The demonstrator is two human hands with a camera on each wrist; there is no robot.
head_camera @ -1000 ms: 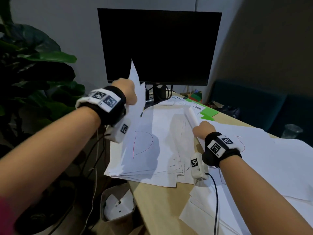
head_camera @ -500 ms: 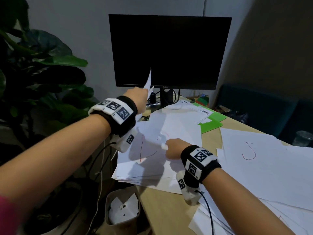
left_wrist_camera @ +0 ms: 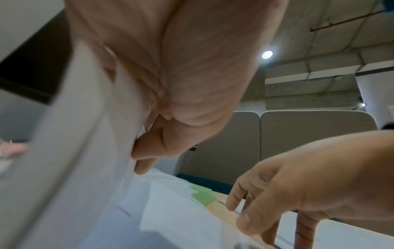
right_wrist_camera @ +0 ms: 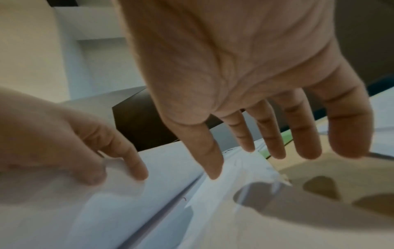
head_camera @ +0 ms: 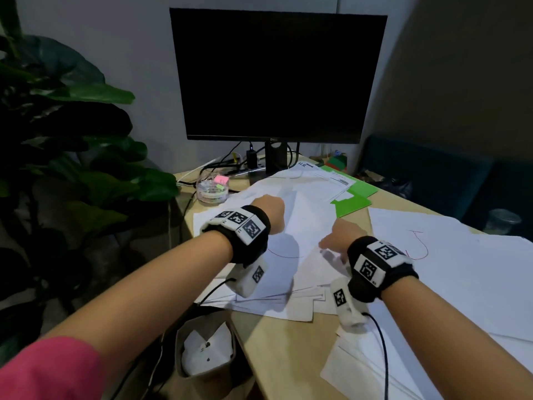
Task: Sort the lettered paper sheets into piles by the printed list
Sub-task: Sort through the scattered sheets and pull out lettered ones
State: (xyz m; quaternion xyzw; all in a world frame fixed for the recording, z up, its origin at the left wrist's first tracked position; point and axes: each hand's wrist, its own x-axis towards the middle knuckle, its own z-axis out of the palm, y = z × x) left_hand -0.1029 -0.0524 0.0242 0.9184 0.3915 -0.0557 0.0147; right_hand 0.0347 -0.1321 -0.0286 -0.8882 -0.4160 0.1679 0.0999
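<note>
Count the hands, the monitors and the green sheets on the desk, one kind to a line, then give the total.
Hands: 2, left hand and right hand
Monitors: 1
Green sheets: 2
Total: 5

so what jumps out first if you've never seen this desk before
The big black monitor at the back of the desk, screen dark. In front of it both hands work over a spread of white sheets: the left hand holds one sheet, the right hand hovers open. To the right lies a sheet with a red J.
</note>
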